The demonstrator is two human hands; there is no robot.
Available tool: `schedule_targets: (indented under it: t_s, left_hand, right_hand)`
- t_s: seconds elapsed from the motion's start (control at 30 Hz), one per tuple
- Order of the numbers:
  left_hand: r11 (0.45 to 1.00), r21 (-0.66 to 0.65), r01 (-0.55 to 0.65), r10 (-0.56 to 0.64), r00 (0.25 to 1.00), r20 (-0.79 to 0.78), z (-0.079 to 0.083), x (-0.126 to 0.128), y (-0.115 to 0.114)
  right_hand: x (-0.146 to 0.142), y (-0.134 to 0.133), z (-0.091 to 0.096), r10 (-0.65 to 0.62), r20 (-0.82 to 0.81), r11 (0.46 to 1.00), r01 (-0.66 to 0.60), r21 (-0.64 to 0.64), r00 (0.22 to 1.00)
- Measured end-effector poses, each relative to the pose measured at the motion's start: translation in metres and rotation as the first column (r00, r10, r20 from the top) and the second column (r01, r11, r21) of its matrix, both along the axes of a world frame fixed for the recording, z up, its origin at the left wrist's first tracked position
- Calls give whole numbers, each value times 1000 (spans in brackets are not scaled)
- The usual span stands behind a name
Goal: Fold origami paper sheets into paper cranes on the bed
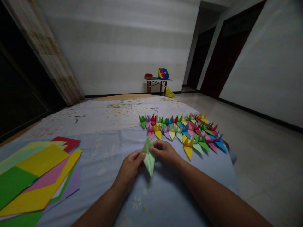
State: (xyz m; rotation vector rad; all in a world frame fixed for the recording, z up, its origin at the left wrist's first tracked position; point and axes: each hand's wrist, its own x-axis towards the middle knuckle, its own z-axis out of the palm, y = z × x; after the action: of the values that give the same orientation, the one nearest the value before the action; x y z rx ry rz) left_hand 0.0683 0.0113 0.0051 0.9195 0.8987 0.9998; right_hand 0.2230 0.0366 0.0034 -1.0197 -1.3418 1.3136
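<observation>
A pale green folded paper piece [149, 157], long and diamond-shaped with a crease down its middle, is held up over the cloth between both hands. My left hand [133, 162] pinches its left edge, the thumb lying on the front face. On the opposite edge my right hand [165, 152] grips it with thumb and bent fingers. Its lower point hangs free below the hands. Beyond my right hand, several folded paper cranes [188, 146] in many colours stand in rows; a yellow one is among the nearest.
Loose coloured paper sheets [44, 157] lie overlapping at the left. A blue cloth [101, 183] and a white floral cloth [99, 110] cover the table. Against the far wall, a small table [158, 80] bears a colourful bag [163, 73]. Tiled floor [255, 164] lies to the right.
</observation>
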Motion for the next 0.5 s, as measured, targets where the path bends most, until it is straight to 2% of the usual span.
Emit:
schedule_targets:
  t_s: [0.3, 0.5]
  left_hand:
    - [995, 94, -22, 37, 987, -158, -14, -3, 5]
    - [983, 182, -26, 83, 948, -308, -11, -5, 5]
  right_hand:
    - [-2, 1, -7, 42, -2, 999, -42, 3, 999]
    - [-2, 2, -11, 52, 24, 999, -52, 14, 998]
